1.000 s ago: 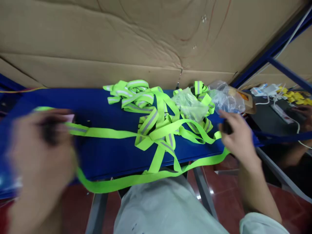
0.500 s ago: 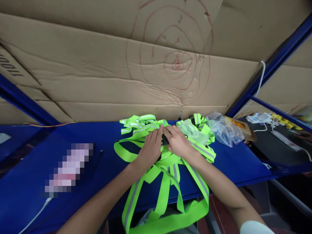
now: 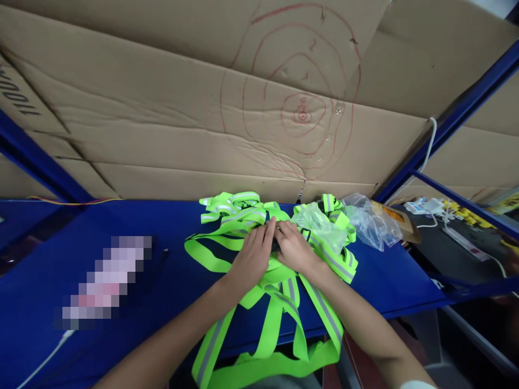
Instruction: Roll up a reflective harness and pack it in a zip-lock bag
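From far off, I see my left hand (image 3: 252,249) and my right hand (image 3: 295,247) side by side, fingers bent over a small black piece (image 3: 275,244), mostly hidden; I cannot tell if either grips it. Bright green cloth straps with gray stripes (image 3: 271,326) lie under them on the flat blue table (image 3: 172,289), drooping past its front edge.

Grey-striped lime straps (image 3: 270,324), blue tabletop (image 3: 383,278)

The bright-green straps (image 3: 271,324), striped with grey, lay loose and tangled on the blue table (image 3: 389,281), a wide loop hanging past its front edge.
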### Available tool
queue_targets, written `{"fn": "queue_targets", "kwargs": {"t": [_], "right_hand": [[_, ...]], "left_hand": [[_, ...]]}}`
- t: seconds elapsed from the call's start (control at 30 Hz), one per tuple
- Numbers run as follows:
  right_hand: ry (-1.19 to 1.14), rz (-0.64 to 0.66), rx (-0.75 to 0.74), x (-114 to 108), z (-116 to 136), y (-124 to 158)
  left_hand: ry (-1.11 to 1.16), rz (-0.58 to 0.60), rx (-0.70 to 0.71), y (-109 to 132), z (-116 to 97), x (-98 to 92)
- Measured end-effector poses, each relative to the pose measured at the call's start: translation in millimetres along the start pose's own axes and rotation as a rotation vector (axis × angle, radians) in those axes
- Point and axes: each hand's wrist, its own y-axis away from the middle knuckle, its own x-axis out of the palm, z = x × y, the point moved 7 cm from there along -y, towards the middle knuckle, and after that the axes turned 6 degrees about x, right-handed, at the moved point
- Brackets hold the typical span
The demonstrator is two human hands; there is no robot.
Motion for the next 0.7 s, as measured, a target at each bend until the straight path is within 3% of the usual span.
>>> {"fn": "queue_targets", "kwargs": {"t": [0.2, 0.47, 0.7], "right_hand": [[-0.046, -0.103, 0.064, -9.8, -14.8, 2.8], [-0.035, -0.047, 0.059, 8.5, 1.2, 3.6], [-0.234, -0.2, 0.087, -7.5, -7.5, 0.5]], "left_hand": [[-0.056, 0.013, -0.065, -0.5, 13.2, -8.1], [0.087, -0.016, -0.007, 2.5, 1.1, 1.0], [0.546, -0.088, 0.065, -6.8, -1.6, -21.3]]}}
